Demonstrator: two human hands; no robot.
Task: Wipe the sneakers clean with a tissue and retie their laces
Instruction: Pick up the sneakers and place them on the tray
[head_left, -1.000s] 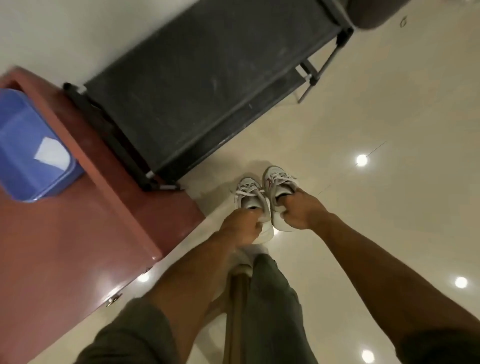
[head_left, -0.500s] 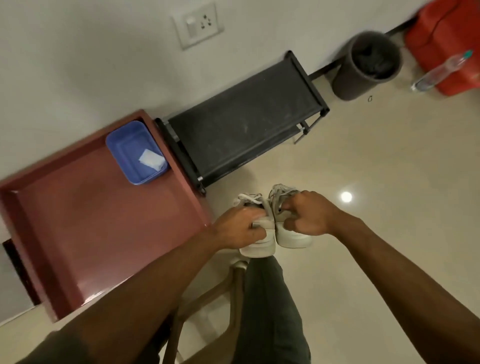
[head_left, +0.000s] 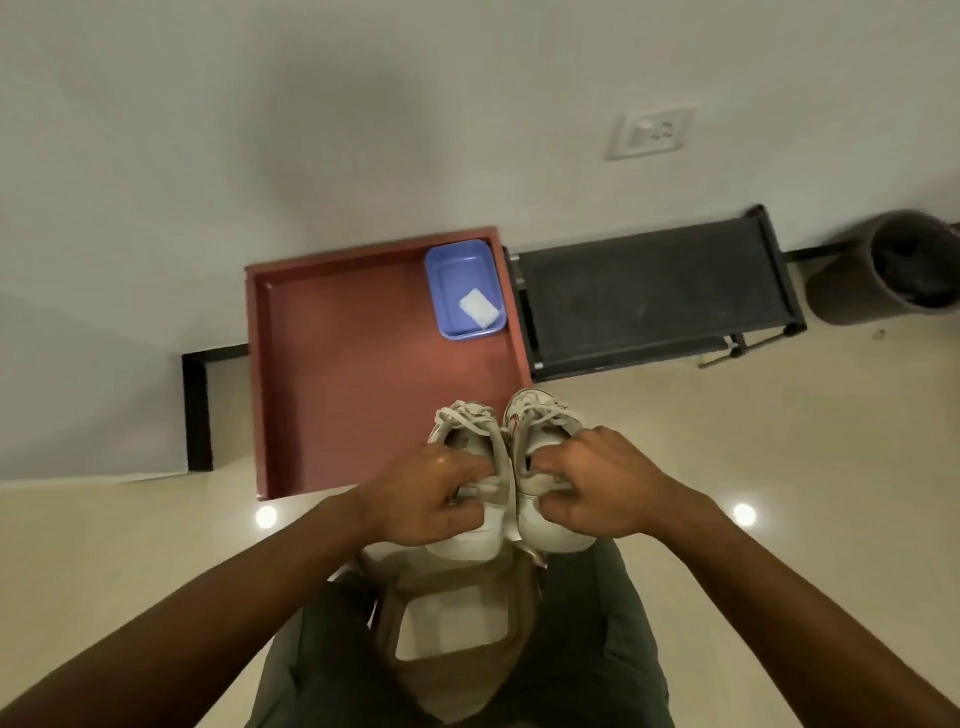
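Two white sneakers with loose whitish laces are held side by side in the air, heels toward me. My left hand (head_left: 426, 499) grips the heel collar of the left sneaker (head_left: 467, 431), fingers curled into its opening. My right hand (head_left: 592, 488) grips the heel of the right sneaker (head_left: 540, 421) the same way. Both shoes hover over the front right corner of a red-brown table (head_left: 353, 374). A folded white tissue (head_left: 479, 307) lies in a blue plastic tray (head_left: 447, 270) at the table's back right corner.
A black shoe rack (head_left: 649, 296) stands against the wall right of the table. A dark round bin (head_left: 904, 265) sits at the far right. A brown chair frame (head_left: 457, 623) shows between my knees. Glossy cream floor lies all around.
The sneakers have been lifted off the floor beside the rack and brought up toward me, over the table's corner. The view has swung so the table is now straight ahead.
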